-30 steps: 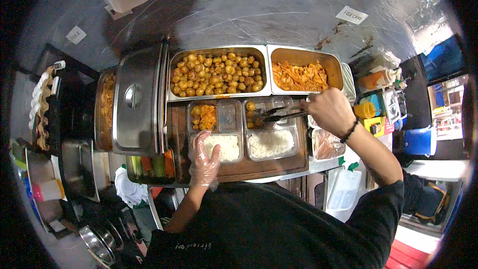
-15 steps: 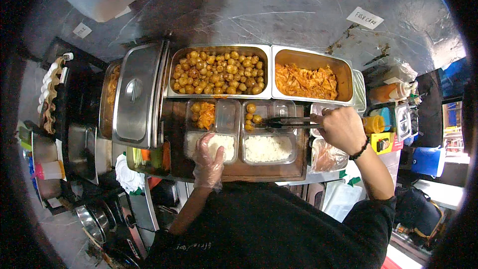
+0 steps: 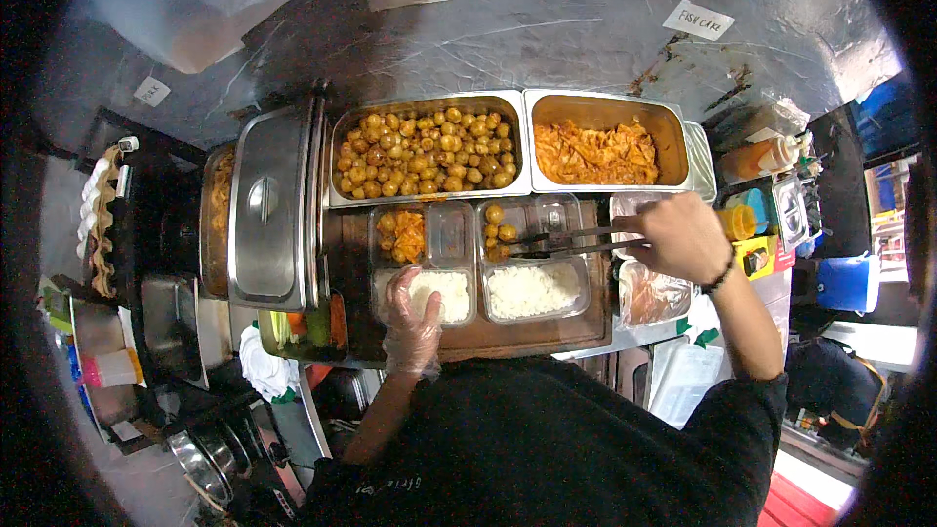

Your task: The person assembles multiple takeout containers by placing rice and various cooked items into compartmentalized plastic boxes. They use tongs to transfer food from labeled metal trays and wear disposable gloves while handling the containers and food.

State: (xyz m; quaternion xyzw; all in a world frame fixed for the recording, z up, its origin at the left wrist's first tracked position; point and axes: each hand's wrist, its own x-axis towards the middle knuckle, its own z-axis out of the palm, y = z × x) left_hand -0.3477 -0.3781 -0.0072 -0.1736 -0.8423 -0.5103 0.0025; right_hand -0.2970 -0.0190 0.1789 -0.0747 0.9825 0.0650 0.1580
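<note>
My left hand [image 3: 411,324], in a clear plastic glove, lies over the near-left corner of the left meal container [image 3: 474,278], thumb spread from the fingers. Rice [image 3: 451,298] fills this container's near section, with small potatoes and an orange-red food [image 3: 410,237] in the far-left one. My bare right hand [image 3: 684,239] is closed around black tongs [image 3: 584,238]. Their tips reach left into the right meal container [image 3: 587,302], beside several small potatoes [image 3: 495,217]. White rice [image 3: 534,291] lies in its near section. Whether the tips touch a potato I cannot tell.
Beyond the containers stand a steel pan of potatoes [image 3: 429,151] and a steel pan of orange-red food [image 3: 595,153]. A lidded steel pan [image 3: 264,210] borders the left side. Wrapped food [image 3: 654,291] lies at right, near a sauce bottle [image 3: 759,158].
The view has shifted slightly, moving the scene a little in the picture. My right hand still holds the tongs over the right container; my left hand keeps its place at the left one.
</note>
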